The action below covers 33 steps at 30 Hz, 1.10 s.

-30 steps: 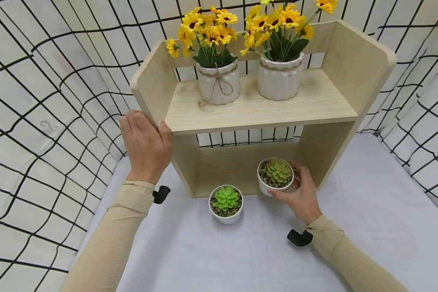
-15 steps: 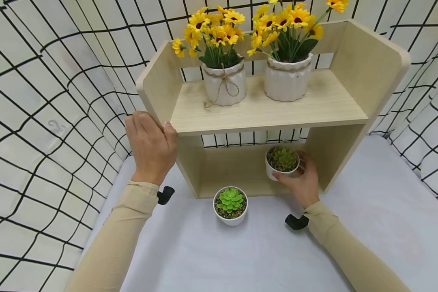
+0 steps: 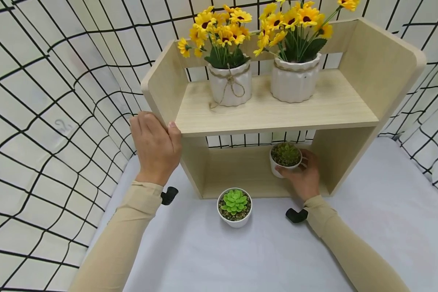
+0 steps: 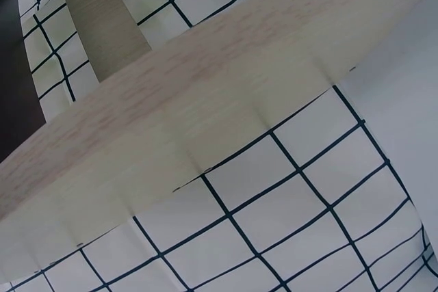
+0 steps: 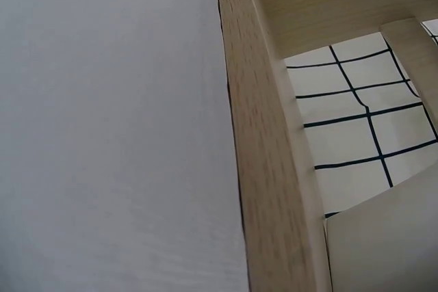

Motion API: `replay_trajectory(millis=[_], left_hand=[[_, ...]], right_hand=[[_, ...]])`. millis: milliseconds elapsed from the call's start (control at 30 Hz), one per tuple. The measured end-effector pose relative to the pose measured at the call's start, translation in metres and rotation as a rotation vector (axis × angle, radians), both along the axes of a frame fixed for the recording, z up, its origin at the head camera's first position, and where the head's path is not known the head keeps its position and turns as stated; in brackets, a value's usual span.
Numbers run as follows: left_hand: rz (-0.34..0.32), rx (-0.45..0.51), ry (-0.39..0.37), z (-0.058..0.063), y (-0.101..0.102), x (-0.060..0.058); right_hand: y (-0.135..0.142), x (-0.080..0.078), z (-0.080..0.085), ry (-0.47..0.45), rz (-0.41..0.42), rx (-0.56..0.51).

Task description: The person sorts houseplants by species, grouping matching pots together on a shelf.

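My left hand [image 3: 155, 148] grips the left side panel of a light wooden shelf [image 3: 263, 121], thumb over its front edge. In the lower compartment, my right hand [image 3: 305, 177] holds a small white-potted succulent [image 3: 285, 155] by its right side, thumb in front; some fingers are hidden behind the pot. A brighter green potted succulent [image 3: 235, 206] stands on the white cloth in front of the shelf. Neither hand shows in the wrist views, where the wooden panel [image 4: 205, 80] and the board's front edge [image 5: 267, 148] appear.
Two white pots of yellow artificial flowers, a left one [image 3: 230, 85] and a right one [image 3: 295, 81], stand on the upper board. The shelf's right side panel [image 3: 344, 162] rises close beside my right hand. Black wire grid [image 3: 58, 134] with white sheeting behind surrounds the table.
My right hand has carried the succulent from the shelf's front edge back into the lower compartment. The left hand keeps its grip. The whole head view has shifted slightly.
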<state>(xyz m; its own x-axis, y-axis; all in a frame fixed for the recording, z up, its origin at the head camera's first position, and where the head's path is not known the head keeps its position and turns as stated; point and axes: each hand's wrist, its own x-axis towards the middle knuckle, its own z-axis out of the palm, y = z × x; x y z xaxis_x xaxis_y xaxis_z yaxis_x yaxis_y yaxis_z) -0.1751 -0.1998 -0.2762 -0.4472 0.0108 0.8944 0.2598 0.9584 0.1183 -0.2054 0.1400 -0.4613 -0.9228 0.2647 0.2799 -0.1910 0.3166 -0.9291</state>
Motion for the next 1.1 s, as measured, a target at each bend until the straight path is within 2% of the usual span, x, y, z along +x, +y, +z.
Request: replay_trajectory(millis=[333, 567, 800, 933, 1033, 1100], left_hand=[[-0.013, 0.012, 0.016, 0.001, 0.003, 0.001], [-0.001, 0.003, -0.001, 0.001, 0.001, 0.001], [-0.012, 0.003, 0.019, 0.001, 0.0, 0.0], [-0.009, -0.004, 0.004, 0.001, 0.0, 0.001], [-0.01, -0.001, -0.011, 0.001, 0.0, 0.001], [-0.012, 0.002, -0.015, 0.001, 0.001, 0.002]], right_hand=[[0.002, -0.007, 0.002, -0.037, 0.013, -0.006], [0.007, -0.001, 0.002, -0.08, 0.058, -0.005], [0.011, 0.024, 0.007, -0.11, 0.026, 0.016], [0.007, 0.043, 0.013, -0.082, 0.022, -0.009], [0.003, 0.057, 0.017, -0.022, 0.065, -0.044], [-0.001, 0.067, 0.019, 0.014, 0.129, -0.059]])
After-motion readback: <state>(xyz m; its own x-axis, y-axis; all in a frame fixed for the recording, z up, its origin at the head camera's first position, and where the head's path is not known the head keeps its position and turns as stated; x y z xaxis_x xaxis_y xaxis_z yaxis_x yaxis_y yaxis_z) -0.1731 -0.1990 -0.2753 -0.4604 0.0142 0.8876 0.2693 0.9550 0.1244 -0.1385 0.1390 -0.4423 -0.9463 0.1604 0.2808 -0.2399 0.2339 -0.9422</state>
